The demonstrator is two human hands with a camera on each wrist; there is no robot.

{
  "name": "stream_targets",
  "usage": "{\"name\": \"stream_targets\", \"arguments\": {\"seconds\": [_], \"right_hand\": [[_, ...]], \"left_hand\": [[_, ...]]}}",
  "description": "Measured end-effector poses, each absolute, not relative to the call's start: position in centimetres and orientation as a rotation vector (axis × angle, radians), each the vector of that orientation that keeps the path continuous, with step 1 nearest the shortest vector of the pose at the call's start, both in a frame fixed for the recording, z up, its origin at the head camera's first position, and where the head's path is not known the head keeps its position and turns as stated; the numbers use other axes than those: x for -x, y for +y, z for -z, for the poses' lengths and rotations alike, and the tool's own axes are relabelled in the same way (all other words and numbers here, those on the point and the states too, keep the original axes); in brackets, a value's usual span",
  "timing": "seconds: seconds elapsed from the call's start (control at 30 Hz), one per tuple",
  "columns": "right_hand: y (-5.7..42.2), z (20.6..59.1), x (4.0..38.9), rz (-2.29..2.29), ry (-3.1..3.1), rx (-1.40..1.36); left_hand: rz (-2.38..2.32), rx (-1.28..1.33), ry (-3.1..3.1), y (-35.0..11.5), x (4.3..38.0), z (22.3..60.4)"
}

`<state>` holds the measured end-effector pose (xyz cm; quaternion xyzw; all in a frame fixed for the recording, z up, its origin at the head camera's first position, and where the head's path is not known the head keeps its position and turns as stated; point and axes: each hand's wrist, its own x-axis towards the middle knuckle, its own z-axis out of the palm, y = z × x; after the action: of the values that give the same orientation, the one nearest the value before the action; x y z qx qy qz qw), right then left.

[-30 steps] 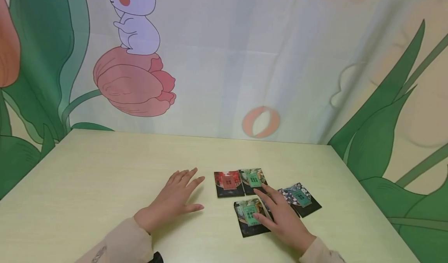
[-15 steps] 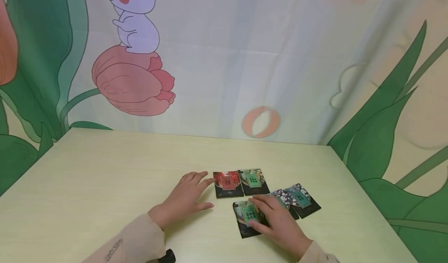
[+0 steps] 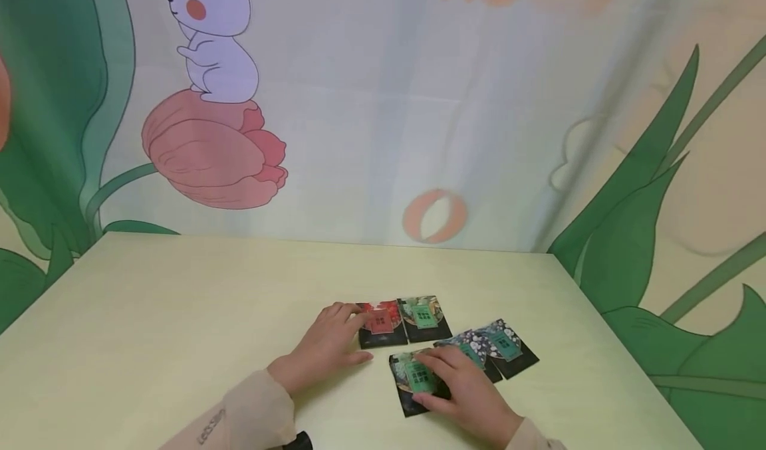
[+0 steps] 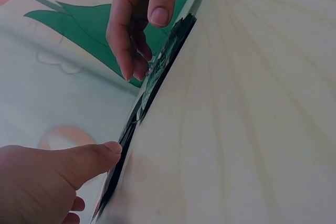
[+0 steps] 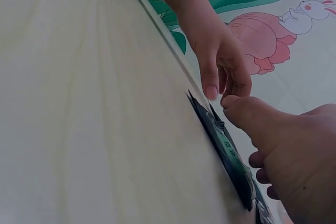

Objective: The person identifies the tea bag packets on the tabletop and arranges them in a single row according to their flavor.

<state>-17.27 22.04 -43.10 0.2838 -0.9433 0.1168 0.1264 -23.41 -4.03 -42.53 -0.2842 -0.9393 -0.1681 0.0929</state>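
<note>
Small flat square packets with dark lower halves lie on the table. A red-labelled packet sits beside a green-labelled one in the back row. My left hand is at the red packet's left edge, its fingers loosely bent and its fingertips overlapping that edge. My right hand is over the right side of a nearer green-labelled packet, fingers relaxed, covering part of it. Two floral packets, the outer one and the inner one, overlap to the right. In the right wrist view, the near packet appears nearly edge-on.
The pale wooden table extends left and behind the packets. A printed curtain with a rabbit and flowers hangs along its back edge. A black band shows at the left sleeve.
My left hand has moved right, up to the red packet. My right hand has drawn back from the rear green packet to the nearer one. The head view has shifted slightly.
</note>
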Motion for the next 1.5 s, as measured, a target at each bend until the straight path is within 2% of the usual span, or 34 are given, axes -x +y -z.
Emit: {"name": "stream_targets", "arguments": {"seconds": [0.5, 1.5], "right_hand": [[22.1, 42.9, 17.2, -0.330, -2.747, -0.902], [22.2, 43.3, 17.3, -0.344, -2.787, -0.936]], "left_hand": [[0.503, 0.849, -2.744, -2.5, 24.2, 43.0], [0.440, 0.910, -2.790, -3.7, 24.1, 42.8]]}}
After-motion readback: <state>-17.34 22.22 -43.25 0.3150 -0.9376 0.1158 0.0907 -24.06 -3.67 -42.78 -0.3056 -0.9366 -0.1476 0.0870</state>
